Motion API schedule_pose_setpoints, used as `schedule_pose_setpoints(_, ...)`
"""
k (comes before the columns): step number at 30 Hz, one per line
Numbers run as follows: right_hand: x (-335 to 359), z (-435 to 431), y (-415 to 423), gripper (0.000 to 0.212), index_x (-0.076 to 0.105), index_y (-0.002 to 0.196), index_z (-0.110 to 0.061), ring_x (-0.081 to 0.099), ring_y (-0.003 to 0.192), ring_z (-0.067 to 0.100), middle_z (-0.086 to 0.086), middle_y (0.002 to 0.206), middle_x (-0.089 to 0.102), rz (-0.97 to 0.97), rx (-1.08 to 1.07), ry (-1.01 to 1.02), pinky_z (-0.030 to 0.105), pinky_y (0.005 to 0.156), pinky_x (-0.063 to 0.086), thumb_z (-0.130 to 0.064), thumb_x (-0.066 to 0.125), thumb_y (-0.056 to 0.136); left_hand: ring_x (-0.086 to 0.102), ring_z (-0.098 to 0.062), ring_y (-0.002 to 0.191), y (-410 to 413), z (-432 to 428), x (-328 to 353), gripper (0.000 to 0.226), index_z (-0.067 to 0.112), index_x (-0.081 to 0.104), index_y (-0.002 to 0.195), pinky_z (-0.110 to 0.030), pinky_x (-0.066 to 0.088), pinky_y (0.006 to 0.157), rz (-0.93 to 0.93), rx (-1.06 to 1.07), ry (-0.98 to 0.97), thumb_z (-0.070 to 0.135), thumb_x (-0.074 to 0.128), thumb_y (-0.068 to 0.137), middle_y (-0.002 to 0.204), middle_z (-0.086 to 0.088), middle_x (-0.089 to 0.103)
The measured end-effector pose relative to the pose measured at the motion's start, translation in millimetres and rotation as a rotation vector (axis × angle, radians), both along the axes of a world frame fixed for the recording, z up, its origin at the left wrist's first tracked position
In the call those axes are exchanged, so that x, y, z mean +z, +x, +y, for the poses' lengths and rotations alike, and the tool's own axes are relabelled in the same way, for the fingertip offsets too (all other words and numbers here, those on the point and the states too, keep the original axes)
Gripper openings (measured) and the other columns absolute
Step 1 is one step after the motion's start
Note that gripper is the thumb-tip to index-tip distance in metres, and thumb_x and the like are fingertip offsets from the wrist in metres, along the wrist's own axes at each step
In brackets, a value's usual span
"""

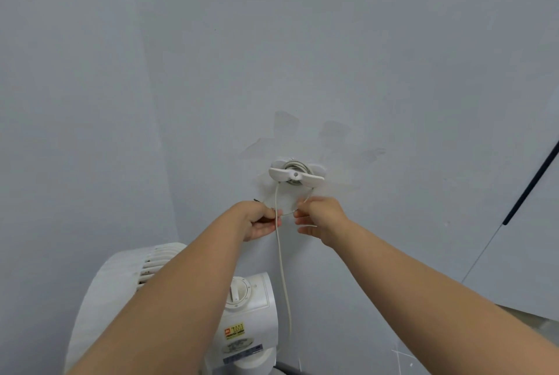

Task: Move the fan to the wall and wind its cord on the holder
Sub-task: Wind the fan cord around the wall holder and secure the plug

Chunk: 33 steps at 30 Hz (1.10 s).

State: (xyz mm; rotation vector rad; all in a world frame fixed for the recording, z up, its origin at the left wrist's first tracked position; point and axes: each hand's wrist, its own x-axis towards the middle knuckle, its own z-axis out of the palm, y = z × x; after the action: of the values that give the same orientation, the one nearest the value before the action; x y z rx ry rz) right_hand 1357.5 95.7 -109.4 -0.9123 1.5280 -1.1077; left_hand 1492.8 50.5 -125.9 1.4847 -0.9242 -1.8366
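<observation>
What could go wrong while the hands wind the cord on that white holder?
The holder sits on a patchy bit of wall; a hard tug might pull it loose. The cord loop pinched between the left hand and right hand could slip past the holder's wings and unwind. The cord also runs down to the fan, so winding too tight might tug it.

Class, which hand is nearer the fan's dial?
Left. The left hand is above the dial; the right hand is farther off, up and to its right. Both grip the cord.
</observation>
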Motion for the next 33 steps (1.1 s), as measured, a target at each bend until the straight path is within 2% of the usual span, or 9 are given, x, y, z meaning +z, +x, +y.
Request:
schedule_pose_setpoints(2, -4.4, -4.1, 0.3, 0.015, 0.060, 0.079, -0.004, 0.051, 0.056, 0.016, 0.008, 0.065, 0.053, -0.004, 0.012, -0.039, 0.024, 0.052, 0.048, -0.004, 0.053, 0.093, 0.061, -0.009, 0.038, 2.8, 1.4, -1.4, 0.021, 0.007, 0.060, 0.075, -0.019, 0.052, 0.045, -0.013, -0.038, 0.018, 0.003, 0.050, 0.093, 0.046, -0.002, 0.062)
schedule_pose_setpoints(5, -12.4, -9.2, -5.9, 0.023, 0.061, 0.069, 0.000, 0.052, 0.055, 0.019, 0.010, 0.061, 0.055, 0.232, 0.003, -0.110, 0.028, 0.056, 0.048, -0.003, 0.055, 0.091, 0.057, -0.012, 0.049, 5.1, -0.4, -0.5, 0.014, 0.010, 0.056, 0.078, -0.023, 0.050, 0.045, -0.340, -0.095, -0.095, 0.015, 0.060, 0.090, 0.063, -0.005, 0.058)
schedule_pose_setpoints(10, -14.3, -3.8, -16.8, 0.021, 0.057, 0.073, -0.007, 0.051, 0.073, 0.025, 0.003, 0.068, 0.056, 0.779, 0.100, -0.156, 0.028, 0.066, 0.039, -0.010, 0.050, 0.092, 0.064, -0.028, 0.071, 5.7, -4.5, 11.2, 0.016, 0.008, 0.062, 0.076, -0.031, 0.053, 0.067, -0.817, 0.124, -0.635, 0.011, 0.049, 0.084, 0.073, -0.007, 0.065)
schedule_pose_setpoints(13, -12.4, 1.1, -17.7, 0.020, 0.051, 0.073, -0.016, 0.062, 0.088, 0.030, 0.009, 0.090, 0.067, 0.895, 0.206, -0.123, 0.034, 0.076, 0.049, -0.003, 0.046, 0.086, 0.064, -0.028, 0.077, 2.0, 4.3, 23.0, 0.020, 0.016, 0.064, 0.073, -0.033, 0.052, 0.071, -0.728, 0.116, -0.835, 0.013, 0.048, 0.084, 0.070, 0.001, 0.060)
schedule_pose_setpoints(18, -1.3, 9.6, -31.3, 0.020, 0.050, 0.083, -0.016, 0.050, 0.077, 0.024, -0.004, 0.074, 0.050, 1.022, 0.279, -0.125, 0.026, 0.065, 0.037, 0.001, 0.040, 0.087, 0.063, -0.024, 0.084, 8.6, 6.8, 31.4, 0.019, 0.013, 0.072, 0.084, -0.031, 0.050, 0.077, -0.747, 0.143, -0.910, 0.011, 0.052, 0.085, 0.080, -0.001, 0.065)
schedule_pose_setpoints(22, 8.5, 17.7, -35.9, 0.025, 0.061, 0.087, -0.014, 0.049, 0.061, 0.018, -0.006, 0.071, 0.049, 1.084, 0.337, -0.125, 0.029, 0.043, 0.044, -0.016, 0.038, 0.097, 0.065, -0.026, 0.078, 9.8, 9.7, 32.3, 0.020, 0.016, 0.068, 0.073, -0.034, 0.053, 0.078, -0.667, 0.072, -0.892, 0.007, 0.054, 0.084, 0.070, 0.003, 0.061)
schedule_pose_setpoints(25, 10.8, 16.9, -32.9, 0.027, 0.065, 0.092, -0.010, 0.057, 0.074, 0.026, 0.002, 0.081, 0.058, 1.122, 0.353, -0.103, 0.038, 0.062, 0.056, -0.020, 0.040, 0.097, 0.061, -0.020, 0.068, 4.9, 11.3, 30.6, 0.021, 0.014, 0.068, 0.074, -0.030, 0.051, 0.067, -0.559, 0.021, -0.839, 0.002, 0.054, 0.083, 0.071, -0.001, 0.063)
schedule_pose_setpoints(28, 8.1, 15.5, -22.8, 0.033, 0.056, 0.117, -0.011, 0.061, 0.098, 0.031, 0.009, 0.114, 0.061, 1.187, 0.467, -0.012, 0.044, 0.084, 0.054, -0.005, 0.039, 0.088, 0.057, -0.012, 0.061, 0.0, 14.2, 29.9, 0.022, 0.008, 0.067, 0.079, -0.019, 0.044, 0.057, -0.477, 0.023, -0.794, -0.003, 0.049, 0.083, 0.077, -0.008, 0.064)
schedule_pose_setpoints(33, 12.8, 16.0, -12.5, 0.060, 0.040, 0.141, -0.016, 0.057, 0.113, 0.032, 0.015, 0.135, 0.049, 1.136, 0.608, 0.003, 0.035, 0.076, 0.054, 0.008, 0.033, 0.086, 0.064, -0.023, 0.083, -7.7, 13.8, 26.4, 0.024, 0.009, 0.072, 0.087, -0.032, 0.052, 0.080, -0.626, -0.050, -0.885, 0.000, 0.051, 0.084, 0.095, -0.010, 0.071)
